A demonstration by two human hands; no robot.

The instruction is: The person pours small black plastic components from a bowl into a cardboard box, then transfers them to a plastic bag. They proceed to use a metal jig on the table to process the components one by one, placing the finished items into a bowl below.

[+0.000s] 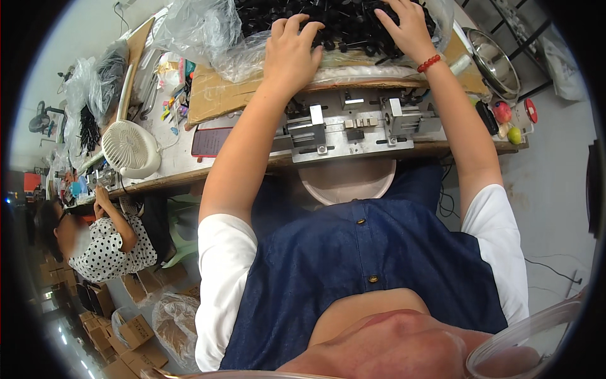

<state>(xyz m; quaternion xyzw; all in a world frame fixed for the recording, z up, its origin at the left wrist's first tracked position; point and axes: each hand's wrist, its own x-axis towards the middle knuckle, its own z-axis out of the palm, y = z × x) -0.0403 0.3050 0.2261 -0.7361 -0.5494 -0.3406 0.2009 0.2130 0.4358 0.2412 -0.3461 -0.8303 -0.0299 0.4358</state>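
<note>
Landmark: the metal fixture [350,136] at the worktop's [177,159] near edge. Pile of black parts [353,39] is straight beyond the fixture, heaped with clear plastic film [202,35] at its left end. Pile spreads left to right, roughly parallel to the fixture's long side; single pieces point every which way, no common axis. Left hand [291,55] is beyond the fixture's left half, at the pile's left near side, thumb and fingers apart, nothing seen gripped. Right hand [411,31] is beyond the fixture's right half, over the pile's right end and slightly farther out than the left; thumb off from the fingers, fingertips cut by the view's top, can't tell if holding. Both hands about equally near the parts, middle of the pile between them. Cardboard [221,98] sits between fixture and pile. Phone [210,143] left of the fixture.
</note>
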